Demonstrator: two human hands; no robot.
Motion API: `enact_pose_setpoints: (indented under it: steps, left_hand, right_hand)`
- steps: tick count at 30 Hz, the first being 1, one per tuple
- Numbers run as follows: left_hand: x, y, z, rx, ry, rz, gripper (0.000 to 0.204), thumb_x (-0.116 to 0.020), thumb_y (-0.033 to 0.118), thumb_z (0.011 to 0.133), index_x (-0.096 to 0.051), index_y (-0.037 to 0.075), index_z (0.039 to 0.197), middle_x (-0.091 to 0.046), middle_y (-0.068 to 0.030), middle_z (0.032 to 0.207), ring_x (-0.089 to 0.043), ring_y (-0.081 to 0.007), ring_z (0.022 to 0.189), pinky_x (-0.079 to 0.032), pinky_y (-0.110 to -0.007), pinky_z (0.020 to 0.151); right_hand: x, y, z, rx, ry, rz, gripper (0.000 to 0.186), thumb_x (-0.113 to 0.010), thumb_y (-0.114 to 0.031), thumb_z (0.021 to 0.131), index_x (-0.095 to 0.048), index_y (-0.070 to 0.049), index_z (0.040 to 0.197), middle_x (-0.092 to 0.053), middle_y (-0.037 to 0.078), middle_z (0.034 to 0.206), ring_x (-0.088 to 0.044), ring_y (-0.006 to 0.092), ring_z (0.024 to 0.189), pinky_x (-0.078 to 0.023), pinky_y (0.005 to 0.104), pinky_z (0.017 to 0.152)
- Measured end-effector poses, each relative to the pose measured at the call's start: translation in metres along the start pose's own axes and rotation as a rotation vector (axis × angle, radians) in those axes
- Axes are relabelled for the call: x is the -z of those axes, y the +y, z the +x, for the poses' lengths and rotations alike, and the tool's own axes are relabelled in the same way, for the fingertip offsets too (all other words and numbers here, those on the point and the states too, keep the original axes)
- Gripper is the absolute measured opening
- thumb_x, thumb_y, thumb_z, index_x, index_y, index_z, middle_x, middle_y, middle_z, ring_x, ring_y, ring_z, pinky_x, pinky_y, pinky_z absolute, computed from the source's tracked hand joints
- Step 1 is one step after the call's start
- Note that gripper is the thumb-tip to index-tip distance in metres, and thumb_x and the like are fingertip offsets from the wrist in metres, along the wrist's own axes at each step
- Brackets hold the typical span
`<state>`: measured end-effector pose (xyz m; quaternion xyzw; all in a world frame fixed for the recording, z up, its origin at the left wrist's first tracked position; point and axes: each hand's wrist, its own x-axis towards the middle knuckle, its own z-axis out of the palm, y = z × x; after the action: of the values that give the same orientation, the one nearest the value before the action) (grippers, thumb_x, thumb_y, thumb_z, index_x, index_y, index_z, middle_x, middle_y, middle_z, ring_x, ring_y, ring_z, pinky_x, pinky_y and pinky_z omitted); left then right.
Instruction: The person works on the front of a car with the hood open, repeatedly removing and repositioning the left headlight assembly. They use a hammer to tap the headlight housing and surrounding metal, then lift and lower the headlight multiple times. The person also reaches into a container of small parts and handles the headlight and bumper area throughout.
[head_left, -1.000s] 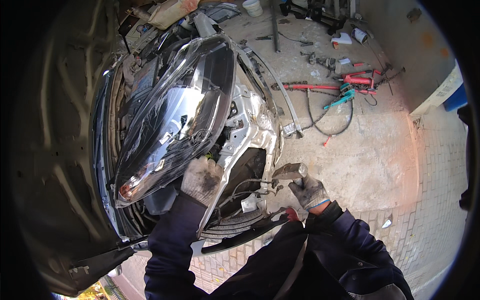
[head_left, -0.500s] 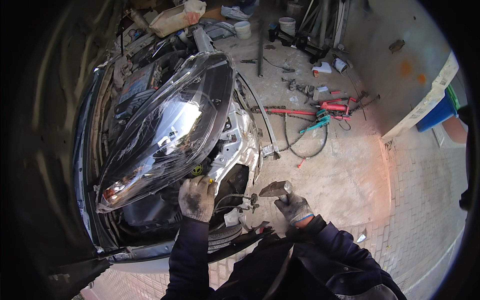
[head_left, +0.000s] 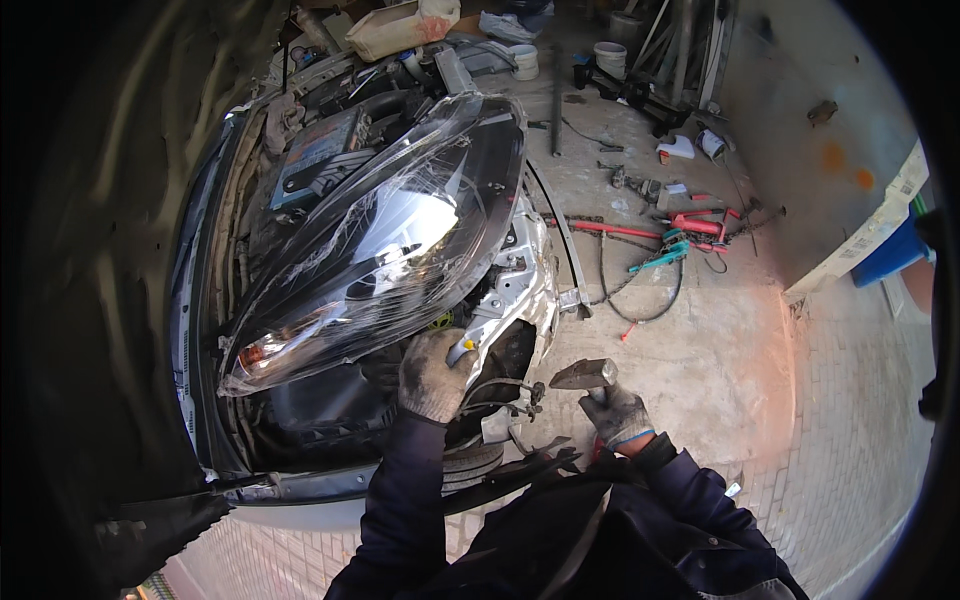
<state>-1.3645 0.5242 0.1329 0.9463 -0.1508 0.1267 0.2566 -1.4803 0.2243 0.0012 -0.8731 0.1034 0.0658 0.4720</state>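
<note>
My right hand (head_left: 617, 418), in a soiled grey work glove, is closed round a hammer's handle. The hammer's metal head (head_left: 583, 375) points left, apart from the car. My gloved left hand (head_left: 433, 376) is closed at the edge of the bare silver metal panel (head_left: 512, 283) in the engine bay's front corner. A small yellow-and-grey piece (head_left: 464, 348) shows by its thumb; the fingers are partly hidden, so what they grip is unclear. Just beyond lies a large headlight (head_left: 400, 230) wrapped in clear film. A yellow cap (head_left: 441, 320) shows between headlight and left hand.
Loose cables (head_left: 510, 395) hang right of my left hand, above a tyre (head_left: 470, 468). A red jack-like tool (head_left: 700, 228), a chain and a teal clamp (head_left: 660, 250) lie on the concrete. White buckets (head_left: 610, 60) stand at the back, a wall (head_left: 820, 130) at the right.
The whole view has shifted, so the car and floor things sit further right. My left hand stays at the panel's edge and my right still holds the hammer beside it.
</note>
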Motion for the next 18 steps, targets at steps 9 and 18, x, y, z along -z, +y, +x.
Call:
enact_pose_setpoints:
  steps: [9,18]
  left_hand:
    - [-0.004,-0.034,-0.002,0.114,-0.089,-0.427,0.021,-0.076,0.001,0.096,-0.079,0.001,0.116,-0.078,-0.0171,0.117,-0.075,-0.0306,0.110,-0.058,-0.039,0.099]
    - [-0.011,-0.036,-0.002,0.077,-0.064,-0.372,0.022,-0.082,0.002,0.092,-0.078,0.000,0.113,-0.077,-0.0149,0.111,-0.074,-0.0297,0.107,-0.057,-0.038,0.096]
  right_hand:
    - [0.008,-0.056,0.008,0.208,0.174,0.061,0.031,-0.084,-0.025,0.094,-0.073,-0.010,0.119,-0.079,0.015,0.097,-0.079,0.0342,0.089,-0.061,0.0425,0.078]
    - [-0.004,-0.140,0.045,0.330,0.146,0.084,0.039,-0.081,-0.026,0.099,-0.067,-0.011,0.132,-0.076,0.023,0.105,-0.075,0.0447,0.100,-0.060,0.0488,0.082]
